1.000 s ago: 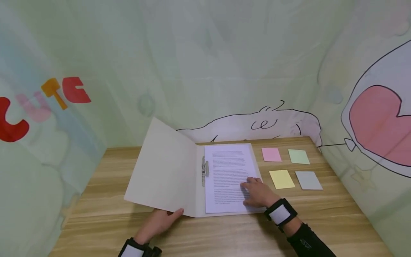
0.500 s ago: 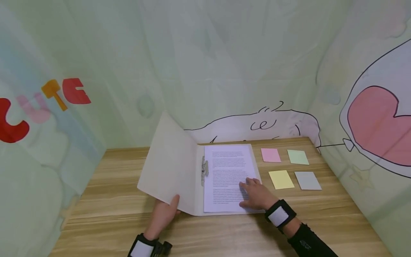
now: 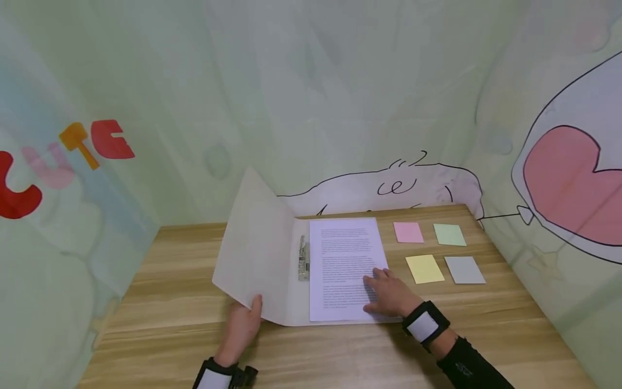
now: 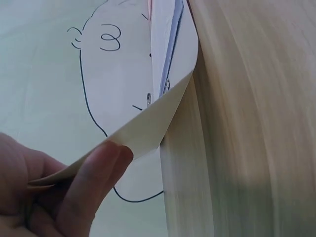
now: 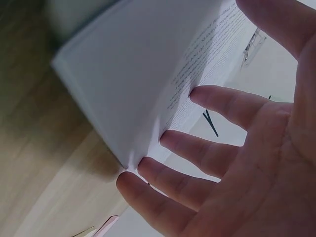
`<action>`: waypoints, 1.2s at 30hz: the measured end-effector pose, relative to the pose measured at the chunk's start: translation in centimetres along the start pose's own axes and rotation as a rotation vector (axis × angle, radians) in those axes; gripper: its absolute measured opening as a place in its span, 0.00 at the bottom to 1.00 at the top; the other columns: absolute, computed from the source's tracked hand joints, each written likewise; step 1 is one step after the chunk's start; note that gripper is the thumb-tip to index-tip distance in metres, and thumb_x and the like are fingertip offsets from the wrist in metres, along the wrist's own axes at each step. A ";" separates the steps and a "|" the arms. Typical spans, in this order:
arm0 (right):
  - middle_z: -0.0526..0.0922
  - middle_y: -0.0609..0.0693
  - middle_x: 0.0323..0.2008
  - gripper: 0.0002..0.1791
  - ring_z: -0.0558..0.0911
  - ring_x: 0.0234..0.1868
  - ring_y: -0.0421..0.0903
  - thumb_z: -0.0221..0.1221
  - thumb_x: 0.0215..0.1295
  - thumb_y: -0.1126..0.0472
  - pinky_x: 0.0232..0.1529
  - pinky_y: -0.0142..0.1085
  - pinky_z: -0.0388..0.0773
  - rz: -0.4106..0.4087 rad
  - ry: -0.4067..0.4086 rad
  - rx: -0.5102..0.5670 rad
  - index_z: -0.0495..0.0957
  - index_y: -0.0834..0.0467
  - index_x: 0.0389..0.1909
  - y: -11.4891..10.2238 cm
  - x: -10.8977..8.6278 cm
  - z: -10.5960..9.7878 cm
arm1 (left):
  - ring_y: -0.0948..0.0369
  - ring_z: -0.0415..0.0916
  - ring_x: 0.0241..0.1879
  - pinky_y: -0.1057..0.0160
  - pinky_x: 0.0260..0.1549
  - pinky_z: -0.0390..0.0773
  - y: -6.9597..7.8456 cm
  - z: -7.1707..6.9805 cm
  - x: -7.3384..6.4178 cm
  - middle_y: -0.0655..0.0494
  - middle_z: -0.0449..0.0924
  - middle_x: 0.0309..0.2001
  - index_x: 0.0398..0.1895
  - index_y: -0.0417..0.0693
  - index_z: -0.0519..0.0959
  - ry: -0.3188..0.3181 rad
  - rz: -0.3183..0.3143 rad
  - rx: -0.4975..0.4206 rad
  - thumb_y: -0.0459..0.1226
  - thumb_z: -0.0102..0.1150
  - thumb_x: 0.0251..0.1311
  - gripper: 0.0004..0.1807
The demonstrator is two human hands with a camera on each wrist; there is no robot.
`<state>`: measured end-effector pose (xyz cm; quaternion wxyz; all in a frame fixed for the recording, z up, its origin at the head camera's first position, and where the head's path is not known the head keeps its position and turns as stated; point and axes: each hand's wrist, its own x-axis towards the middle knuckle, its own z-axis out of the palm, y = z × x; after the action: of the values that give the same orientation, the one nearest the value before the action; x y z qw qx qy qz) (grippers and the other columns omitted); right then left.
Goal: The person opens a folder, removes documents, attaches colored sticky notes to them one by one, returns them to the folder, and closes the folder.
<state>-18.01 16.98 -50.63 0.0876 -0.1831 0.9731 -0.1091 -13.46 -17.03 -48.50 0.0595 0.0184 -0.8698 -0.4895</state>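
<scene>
An open white file folder [image 3: 255, 254] lies on the table with its left cover raised at a slant. My left hand [image 3: 241, 327] pinches the lower edge of that cover; in the left wrist view thumb and fingers [image 4: 101, 173] are on either side of the board. Printed paper sheets [image 3: 342, 243] lie on the folder's right half, beside a metal clip [image 3: 303, 259] that now shows whole, apart from the paper's left edge. My right hand [image 3: 393, 296] rests on the lower right of the sheets, fingers spread, fingertips touching the paper in the right wrist view.
Right of the folder lie a pink sticky note [image 3: 408, 232], a green one [image 3: 450, 235], a yellow one [image 3: 425, 269] and a grey-blue one [image 3: 465, 270]. The wooden table [image 3: 160, 281] meets a printed cloth backdrop [image 3: 340, 108] behind and at both sides.
My left hand has raised the cover further, then drawn the folder leftward. The clip has come away from the sheets' left edge, while the sheets and my right hand have stayed in place.
</scene>
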 end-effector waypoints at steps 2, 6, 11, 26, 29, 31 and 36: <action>0.66 0.68 0.61 0.37 0.64 0.61 0.69 0.69 0.50 0.46 0.58 0.58 0.63 0.010 -0.008 0.007 0.73 0.60 0.59 -0.1 -0.1 -0.1 | 0.61 0.72 0.21 0.65 0.20 0.72 -0.1 -0.4 0.1 0.50 0.78 0.22 0.34 0.30 0.77 0.019 0.011 0.045 0.31 0.46 0.67 0.12; 0.65 0.67 0.62 0.37 0.63 0.62 0.69 0.68 0.51 0.46 0.59 0.58 0.62 0.026 -0.018 0.004 0.73 0.60 0.60 -0.2 -0.2 -0.1 | 0.62 0.65 0.18 0.63 0.17 0.68 -0.5 -1.3 0.3 0.54 0.72 0.17 0.30 0.30 0.77 0.065 0.037 0.129 0.31 0.46 0.66 0.13; 0.65 0.67 0.62 0.37 0.63 0.62 0.69 0.68 0.51 0.46 0.60 0.57 0.61 0.033 -0.019 -0.007 0.73 0.59 0.60 0.1 -0.2 -0.1 | 0.61 0.61 0.14 0.61 0.14 0.64 -0.8 -2.5 0.4 0.56 0.66 0.13 0.21 0.35 0.75 0.113 0.034 0.226 0.32 0.47 0.66 0.15; 0.66 0.66 0.62 0.37 0.65 0.61 0.68 0.68 0.50 0.45 0.59 0.57 0.63 0.015 -0.005 -0.022 0.73 0.60 0.59 0.4 -0.3 0.3 | 0.51 0.70 0.17 0.46 0.19 0.71 -2.9 -5.2 0.7 0.44 0.73 0.15 0.17 0.35 0.72 0.236 -0.006 0.375 0.35 0.44 0.66 0.19; 0.66 0.66 0.62 0.37 0.64 0.61 0.68 0.68 0.50 0.44 0.59 0.57 0.63 0.019 0.002 -0.019 0.73 0.60 0.59 0.4 -0.4 0.3 | 0.46 0.72 0.18 0.42 0.21 0.71 -3.3 -6.0 0.7 0.39 0.74 0.16 0.18 0.32 0.71 0.252 -0.011 0.399 0.35 0.42 0.67 0.20; 0.66 0.66 0.62 0.38 0.64 0.62 0.68 0.68 0.51 0.44 0.59 0.56 0.62 0.027 0.005 -0.020 0.73 0.60 0.60 0.5 -0.5 0.4 | 0.41 0.74 0.20 0.40 0.22 0.70 -3.6 -6.5 0.8 0.34 0.74 0.18 0.19 0.30 0.72 0.263 -0.016 0.412 0.35 0.41 0.68 0.21; 0.65 0.65 0.63 0.38 0.63 0.63 0.68 0.68 0.51 0.44 0.60 0.57 0.61 0.046 0.001 -0.005 0.72 0.59 0.61 0.7 -0.5 0.4 | 0.33 0.74 0.25 0.39 0.23 0.70 -4.1 -7.7 0.9 0.27 0.74 0.22 0.22 0.24 0.73 0.288 -0.073 0.428 0.36 0.40 0.68 0.23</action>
<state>-17.72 17.68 -51.12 0.0891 -0.1607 0.9774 -0.1047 -13.57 -25.77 -48.01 0.1595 0.1314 -0.9349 -0.2886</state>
